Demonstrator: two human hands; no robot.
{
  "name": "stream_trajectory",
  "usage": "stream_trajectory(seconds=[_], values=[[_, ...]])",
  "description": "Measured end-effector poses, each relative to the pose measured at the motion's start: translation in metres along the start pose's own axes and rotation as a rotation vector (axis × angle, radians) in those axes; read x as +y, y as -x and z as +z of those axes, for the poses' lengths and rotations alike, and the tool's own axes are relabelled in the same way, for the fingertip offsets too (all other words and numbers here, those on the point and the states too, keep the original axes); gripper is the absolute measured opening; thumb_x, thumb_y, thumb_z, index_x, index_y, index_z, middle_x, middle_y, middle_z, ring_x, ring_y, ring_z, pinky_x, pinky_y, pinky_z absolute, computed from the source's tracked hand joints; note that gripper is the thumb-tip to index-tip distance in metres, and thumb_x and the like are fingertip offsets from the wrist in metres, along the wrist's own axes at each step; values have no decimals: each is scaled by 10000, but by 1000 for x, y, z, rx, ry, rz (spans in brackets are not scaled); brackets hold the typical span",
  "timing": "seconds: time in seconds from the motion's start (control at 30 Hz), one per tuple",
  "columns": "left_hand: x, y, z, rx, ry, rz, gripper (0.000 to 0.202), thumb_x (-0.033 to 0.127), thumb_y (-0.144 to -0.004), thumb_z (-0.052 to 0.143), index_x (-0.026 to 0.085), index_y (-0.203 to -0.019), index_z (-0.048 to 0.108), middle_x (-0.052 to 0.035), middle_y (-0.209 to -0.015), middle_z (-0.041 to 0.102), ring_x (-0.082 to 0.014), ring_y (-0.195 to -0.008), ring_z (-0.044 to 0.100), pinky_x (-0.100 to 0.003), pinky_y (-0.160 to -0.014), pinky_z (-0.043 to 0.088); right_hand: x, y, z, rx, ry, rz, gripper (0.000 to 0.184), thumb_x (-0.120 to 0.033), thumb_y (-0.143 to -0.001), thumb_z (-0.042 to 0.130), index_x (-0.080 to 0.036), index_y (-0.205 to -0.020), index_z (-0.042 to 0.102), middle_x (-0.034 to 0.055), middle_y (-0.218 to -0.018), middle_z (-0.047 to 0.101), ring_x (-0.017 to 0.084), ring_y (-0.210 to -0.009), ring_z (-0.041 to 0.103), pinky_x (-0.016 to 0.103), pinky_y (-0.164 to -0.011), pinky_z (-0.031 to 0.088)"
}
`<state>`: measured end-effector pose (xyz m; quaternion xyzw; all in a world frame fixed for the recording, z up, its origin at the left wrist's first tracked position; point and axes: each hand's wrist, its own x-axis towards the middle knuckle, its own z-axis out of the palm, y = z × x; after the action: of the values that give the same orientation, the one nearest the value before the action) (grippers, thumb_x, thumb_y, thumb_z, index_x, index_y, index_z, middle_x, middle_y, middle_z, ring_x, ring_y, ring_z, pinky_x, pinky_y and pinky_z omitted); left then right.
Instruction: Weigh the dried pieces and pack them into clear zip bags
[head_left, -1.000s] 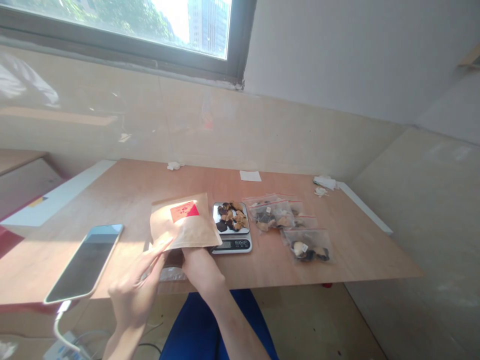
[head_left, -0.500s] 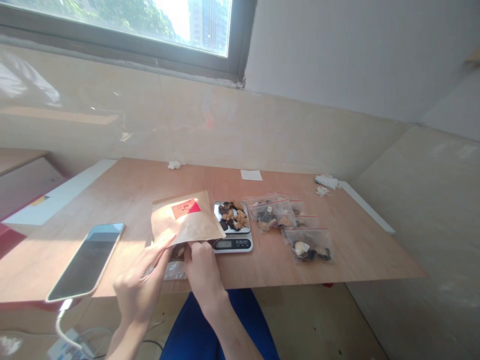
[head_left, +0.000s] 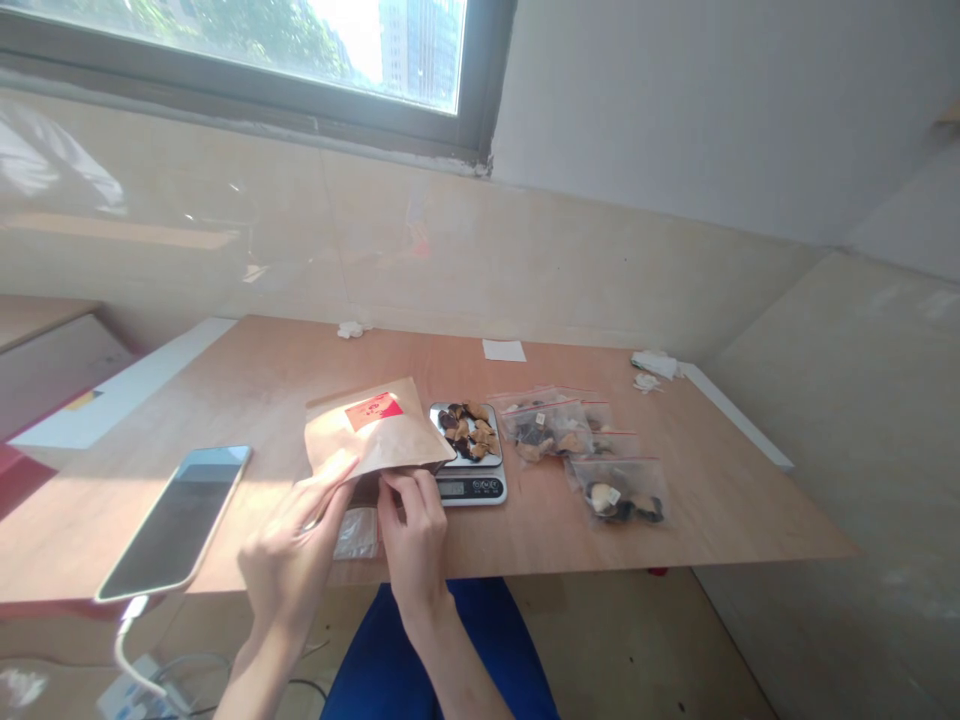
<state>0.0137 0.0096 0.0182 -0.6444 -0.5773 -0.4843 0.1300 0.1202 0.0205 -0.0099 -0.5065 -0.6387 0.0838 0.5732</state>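
Kraft paper pouch (head_left: 371,430) pinched by right hand (head_left: 414,540), cupped by half-open left hand (head_left: 289,570), digital scale (head_left: 472,487) at three o'clock.

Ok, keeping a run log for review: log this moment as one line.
left hand: holds kraft paper pouch | right hand: pinches its lower edge | nearby: digital scale with dried pieces; zip bags

Kraft-tan paper on the pouch (head_left: 375,440) at centre, with a red-orange label (head_left: 373,411) near its top edge. Dark brown and pale tan pieces (head_left: 469,430) on the silver-and-black digital scale (head_left: 480,487) just right of centre. Red-lined closures across the clear zip bags (head_left: 544,423) further right. Pale orange-brown wood on the table (head_left: 225,420). Black glass on the phone (head_left: 172,522) at left. Deep blue trousers (head_left: 442,640) at bottom centre.
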Motion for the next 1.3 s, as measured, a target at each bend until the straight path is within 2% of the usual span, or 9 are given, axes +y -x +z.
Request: stream_trajectory(seconds=[0.17, 0.27, 0.47, 0.63, 0.8, 0.93, 1.13, 1.23, 1.3], values=[[4, -16, 5, -11, -46, -164, 197, 336, -839, 559, 222, -906, 706, -6, -886, 729, -172, -760, 675, -254, -599, 450, 3, 1, -28, 225, -96, -53, 151, -112, -855, 548, -194, -941, 641, 32, -796, 629, 124, -761, 616, 232, -723, 523], [10, -38, 7, 29, -75, -303, 194, 350, -832, 563, 253, -948, 684, 7, -896, 720, -183, -811, 674, -272, -641, 464, 24, -14, -44, 197, -56, 1, 115, -131, -853, 549, -185, -894, 642, 23, -775, 605, 127, -733, 594, 243, -685, 515], [-11, -103, 28, 145, 128, -401, 226, 332, -882, 459, 243, -1024, 610, -44, -1154, 609, -185, -938, 631, -370, -852, 500, 74, -76, -51, -340, 342, -59, 125, -167, -851, 569, -196, -904, 677, 52, -886, 605, 179, -886, 565, 304, -799, 474], [-41, -132, 50, 159, 260, -492, 350, 305, -884, 448, 199, -1217, 422, -142, -1326, 418, -257, -1081, 579, -463, -923, 495, 80, -110, -33, -688, 672, -224, 160, -146, -876, 528, -179, -879, 685, 82, -950, 612, 213, -943, 531, 334, -808, 432], [-45, -99, 46, 196, 206, -401, 454, 263, -862, 473, 158, -1274, 314, -182, -1356, 327, -277, -1203, 476, -470, -1003, 431, 78, -106, -31, -679, 716, -228, 187, -122, -867, 530, -184, -962, 679, 96, -1017, 609, 231, -978, 521, 355, -817, 416], [-43, -44, 40, 178, 114, -345, 298, 277, -815, 485, 145, -1081, 462, -153, -1184, 467, -274, -1182, 441, -432, -884, 490, 67, -81, -49, -510, 548, -131, 188, -144, -875, 523, -201, -975, 672, 74, -978, 622, 219, -919, 537, 350, -800, 422], [-35, 22, 41, -305, 28, -669, 270, 393, -786, 403, 189, -916, 522, -78, -830, 569, -224, -707, 572, -383, -673, 477, 31, -15, -70, -638, 164, 18, 223, -76, -873, 487, -205, -962, 645, 34, -898, 618, 179, -889, 559, 301, -800, 451], [-23, 37, 46, -621, -6, -722, 366, 507, -811, 373, 208, -955, 529, -69, -800, 600, -248, -733, 600, -363, -660, 459, 19, 23, -68, -749, 81, 65, 214, -55, -854, 514, -206, -935, 643, 17, -888, 630, 163, -878, 574, 268, -785, 458], [-16, 40, 50, -702, -81, -617, 369, 512, -821, 376, 197, -952, 518, -83, -867, 610, -259, -819, 606, -355, -705, 451, 16, 45, -63, -778, 79, 31, 191, -63, -832, 547, -207, -909, 646, 9, -859, 641, 161, -839, 583, 260, -752, 458]])
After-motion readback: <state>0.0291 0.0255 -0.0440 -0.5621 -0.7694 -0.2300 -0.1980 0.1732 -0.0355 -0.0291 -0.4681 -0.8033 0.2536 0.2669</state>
